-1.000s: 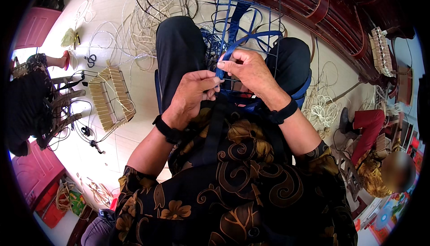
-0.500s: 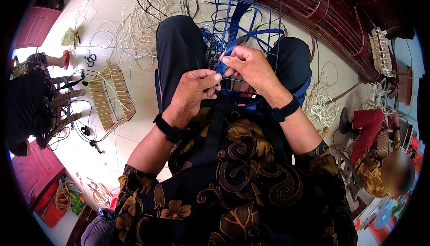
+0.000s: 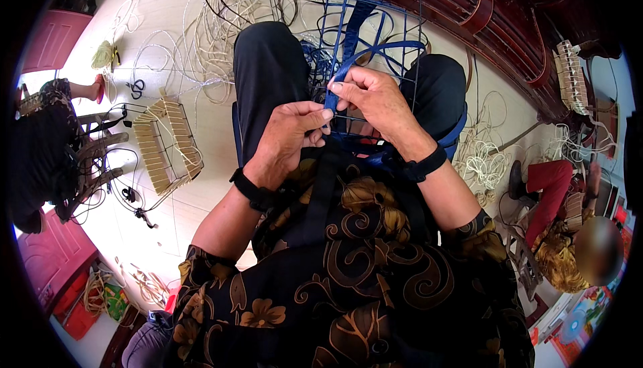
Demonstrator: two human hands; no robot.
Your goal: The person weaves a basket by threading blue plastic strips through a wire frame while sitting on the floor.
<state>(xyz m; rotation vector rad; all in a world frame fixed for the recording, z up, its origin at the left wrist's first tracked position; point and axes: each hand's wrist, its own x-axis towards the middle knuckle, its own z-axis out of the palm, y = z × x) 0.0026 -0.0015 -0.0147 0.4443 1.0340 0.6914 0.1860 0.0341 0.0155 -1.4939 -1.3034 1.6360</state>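
Left hand [image 3: 295, 133] and right hand [image 3: 376, 101] pinch a blue strap [image 3: 343, 71] at a wire frame [image 3: 339, 23] whose long axis points outward between knees [image 3: 271, 53].

Home room doubling as a craft workshop: dark-red wooden furniture [image 3: 442, 8] upper right, pale tiled floor [image 3: 216, 130], pink panelled door [image 3: 59, 38] upper left; beige-wrapped wire frame [image 3: 151, 152] at left, blue-strapped wire frame [image 3: 355, 26] upper centre, tangled cord [image 3: 485, 167] at right.

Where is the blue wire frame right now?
In the head view, the blue wire frame is near the top, just right of centre, between the person's knees; the left hand and right hand pinch a blue strip at its near end.
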